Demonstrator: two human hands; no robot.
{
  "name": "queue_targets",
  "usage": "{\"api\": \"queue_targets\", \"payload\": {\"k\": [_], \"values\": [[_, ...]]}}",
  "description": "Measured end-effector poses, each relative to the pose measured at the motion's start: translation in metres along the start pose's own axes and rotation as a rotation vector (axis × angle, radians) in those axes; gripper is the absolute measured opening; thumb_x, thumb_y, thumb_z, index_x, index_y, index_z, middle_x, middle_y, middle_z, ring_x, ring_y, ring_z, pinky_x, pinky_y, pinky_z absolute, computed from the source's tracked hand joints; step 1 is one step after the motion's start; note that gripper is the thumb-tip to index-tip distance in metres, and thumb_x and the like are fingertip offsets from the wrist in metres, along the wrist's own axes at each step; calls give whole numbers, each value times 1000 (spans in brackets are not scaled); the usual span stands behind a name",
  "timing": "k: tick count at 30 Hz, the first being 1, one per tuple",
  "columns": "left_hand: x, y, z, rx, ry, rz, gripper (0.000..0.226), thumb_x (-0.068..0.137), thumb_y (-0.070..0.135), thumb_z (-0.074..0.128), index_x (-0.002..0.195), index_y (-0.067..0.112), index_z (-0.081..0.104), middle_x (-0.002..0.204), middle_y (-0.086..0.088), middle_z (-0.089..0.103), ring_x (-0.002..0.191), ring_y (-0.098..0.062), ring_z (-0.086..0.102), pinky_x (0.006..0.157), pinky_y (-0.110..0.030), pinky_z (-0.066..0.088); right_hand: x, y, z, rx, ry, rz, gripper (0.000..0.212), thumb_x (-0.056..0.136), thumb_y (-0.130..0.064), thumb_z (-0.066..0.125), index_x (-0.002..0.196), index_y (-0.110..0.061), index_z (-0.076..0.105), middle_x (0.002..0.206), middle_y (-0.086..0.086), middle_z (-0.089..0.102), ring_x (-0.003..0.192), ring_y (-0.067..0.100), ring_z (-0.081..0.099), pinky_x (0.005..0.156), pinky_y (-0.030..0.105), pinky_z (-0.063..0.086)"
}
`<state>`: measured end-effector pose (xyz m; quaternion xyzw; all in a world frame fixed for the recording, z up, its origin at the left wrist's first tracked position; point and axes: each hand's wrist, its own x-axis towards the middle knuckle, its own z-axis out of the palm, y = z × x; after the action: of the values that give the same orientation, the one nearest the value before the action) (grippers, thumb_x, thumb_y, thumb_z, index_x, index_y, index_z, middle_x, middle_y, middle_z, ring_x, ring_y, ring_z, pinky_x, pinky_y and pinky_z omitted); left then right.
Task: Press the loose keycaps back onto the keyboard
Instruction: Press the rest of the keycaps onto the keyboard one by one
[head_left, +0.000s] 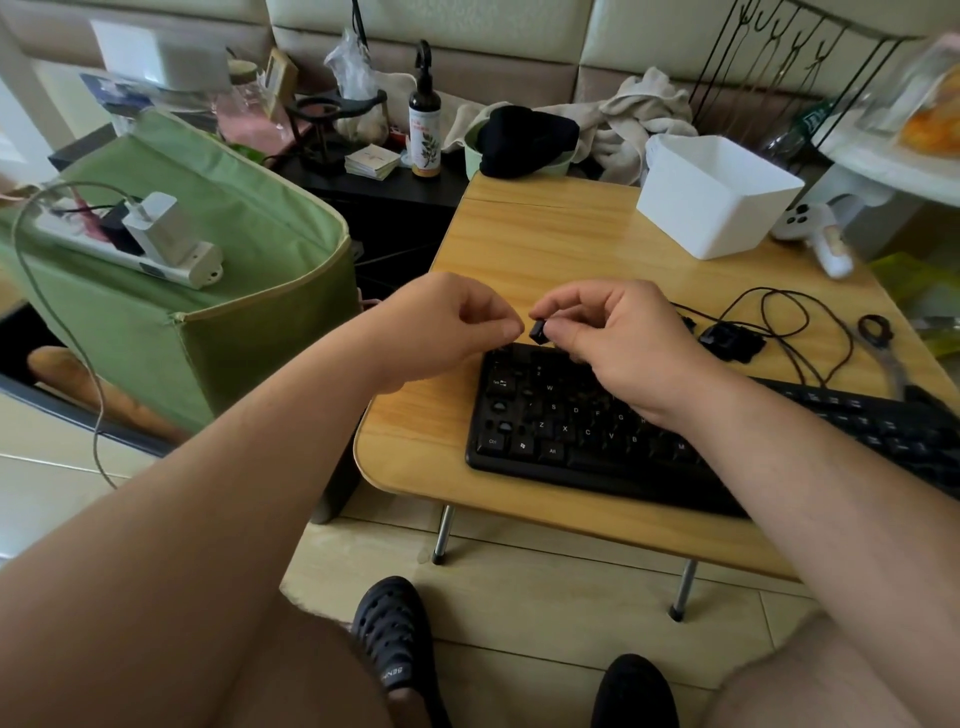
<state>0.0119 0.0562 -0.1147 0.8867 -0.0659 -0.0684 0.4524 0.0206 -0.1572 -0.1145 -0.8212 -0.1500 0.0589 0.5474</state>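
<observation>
Our left hand (447, 325) is curled almost closed, thumb and forefinger pinched together on nothing we can see, hovering just off the keyboard's (597, 431) top-left corner. Right next to it, our right hand (618, 338) pinches one black keycap (538, 331) in its fingertips, just above the top row. A few sockets on the left side sit bare.

Keyboard (571, 431) keys: Ctrl, Alt, Z, X, C.
</observation>
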Motion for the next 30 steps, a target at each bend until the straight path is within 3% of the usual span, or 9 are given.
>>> {"api": "queue_targets", "payload": {"k": [4,7,10,13,18,23,26,27,30], "values": [[1,6,3,-128,40,100,7,93,35,76,98,32,80,89,11,76,82,-3,65,81,-27,54,-1,-4,4,277,11,137,19,97,0,66,94,-19,68,76,0,75,70,12,63,65,23,49],[0,7,2,-186,52,125,7,91,33,80,97,30,81,95,5,79,95,-17,73,94,-38,59,-2,-8,3,512,-17,264,18,100,-1,62,92,-17,67,80,4,75,69,11,63,65,23,49],[-3,10,4,-173,56,129,9,87,33,84,96,30,80,93,4,79,96,-27,74,96,-47,59,-3,-8,2,611,-50,319,18,100,-2,61,91,-16,67,77,3,72,71,14,64,67,24,50],[-4,10,4,-143,71,130,7,88,35,83,93,31,79,82,12,76,77,-15,69,82,-35,59,-4,-7,2,470,-41,223,15,97,-4,67,92,-17,70,80,1,73,76,14,68,71,26,54],[-5,10,3,-48,104,184,3,92,34,79,93,32,78,80,7,74,71,-5,63,69,-23,54,-5,-3,-5,-91,86,-105,14,86,-21,84,97,-28,79,88,-11,77,81,6,70,76,23,54],[-5,14,3,-30,146,231,2,92,35,78,93,34,77,87,1,75,83,-23,67,77,-35,57,-7,-2,-4,-72,127,-166,20,86,-23,85,102,-32,78,92,-13,78,87,9,73,81,30,59],[-6,14,2,-37,176,262,4,92,35,79,95,36,78,76,19,69,69,-10,60,64,-22,51,-7,-2,-7,-36,151,-206,25,86,-21,85,108,-31,78,96,-8,78,92,15,73,86,34,61],[-6,14,2,-33,184,275,5,92,35,79,97,36,78,73,25,66,65,-1,55,61,-15,47,-8,-3,-7,-12,153,-214,23,87,-19,84,107,-29,79,96,-6,78,91,14,73,84,32,60],[-9,15,4,-18,225,308,9,92,34,78,102,32,79,69,34,60,60,7,51,57,-7,38,-8,-6,-6,150,109,-168,20,89,-10,80,102,-24,79,93,-2,79,85,10,70,78,27,56]]}}
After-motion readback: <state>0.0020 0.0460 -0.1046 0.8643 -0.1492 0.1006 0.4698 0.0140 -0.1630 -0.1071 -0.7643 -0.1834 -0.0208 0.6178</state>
